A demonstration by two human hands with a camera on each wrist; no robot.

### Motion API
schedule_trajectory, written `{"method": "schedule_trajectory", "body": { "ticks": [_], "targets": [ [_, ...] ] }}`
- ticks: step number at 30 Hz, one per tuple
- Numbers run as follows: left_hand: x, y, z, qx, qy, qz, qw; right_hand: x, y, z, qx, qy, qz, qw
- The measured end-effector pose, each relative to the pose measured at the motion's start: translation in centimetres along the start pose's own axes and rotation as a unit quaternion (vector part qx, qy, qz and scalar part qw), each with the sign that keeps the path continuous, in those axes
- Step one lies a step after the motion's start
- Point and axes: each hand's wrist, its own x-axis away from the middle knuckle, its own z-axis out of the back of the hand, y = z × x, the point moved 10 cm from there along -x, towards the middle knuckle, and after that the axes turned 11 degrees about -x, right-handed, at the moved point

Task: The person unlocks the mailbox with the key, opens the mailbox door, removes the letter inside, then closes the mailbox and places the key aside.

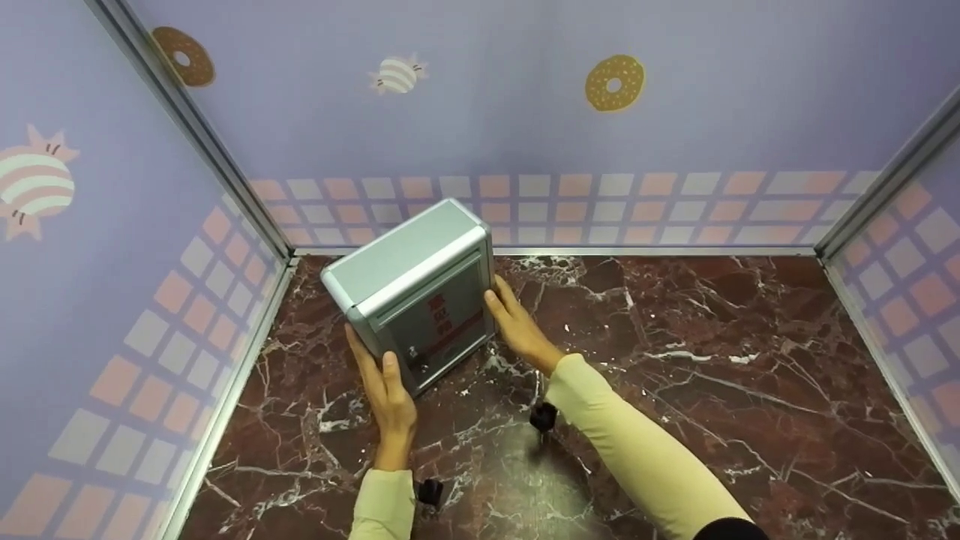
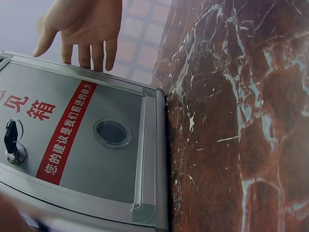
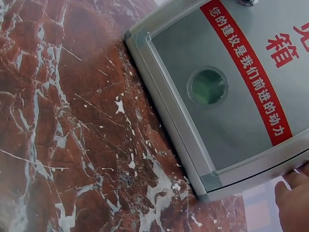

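Observation:
A silver metal suggestion box with red Chinese lettering stands turned at an angle, its lower edge at the marble-patterned surface. My left hand lies along its left side, fingers extended and thumb toward the front. On the opposite side, my right hand touches the box with straight fingers; the left wrist view shows those fingers against the side edge. A key sits in the front lock. The door also carries a red strip and a round window. The box's back is hidden.
The dark red marbled surface spreads around the box. Purple panels with donut and candy prints rise at the back and both sides, with metal rails along the edges. Small black devices sit by the wrists.

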Motion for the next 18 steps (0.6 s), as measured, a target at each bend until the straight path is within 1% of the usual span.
{"method": "schedule_trajectory", "body": {
  "ticks": [2,5,8,11,13,18],
  "targets": [
    [0.1,-0.3,-0.2,0.017,-0.001,0.01,0.9998,0.4,-0.1,0.2,0.009,0.002,0.003,1.0],
    [0.4,-0.6,-0.6,0.027,-0.005,0.021,0.9994,0.8,0.0,0.9,0.024,0.011,-0.001,1.0],
    [0.6,-0.7,-1.2,0.027,-0.011,0.026,0.9992,1.2,0.1,1.8,0.04,0.026,-0.008,0.999],
    [0.6,-0.7,-1.7,0.027,-0.015,0.03,0.9991,1.5,-0.1,2.6,0.051,0.035,-0.004,0.998],
    [0.6,-0.8,-2.0,0.029,-0.017,0.03,0.999,1.7,-0.2,3.1,0.054,0.039,0.0,0.998],
    [0.4,-0.5,-2.9,0.027,-0.022,0.023,0.9991,2.4,-0.2,4.1,0.029,0.057,0.01,0.998]
  ]
}}
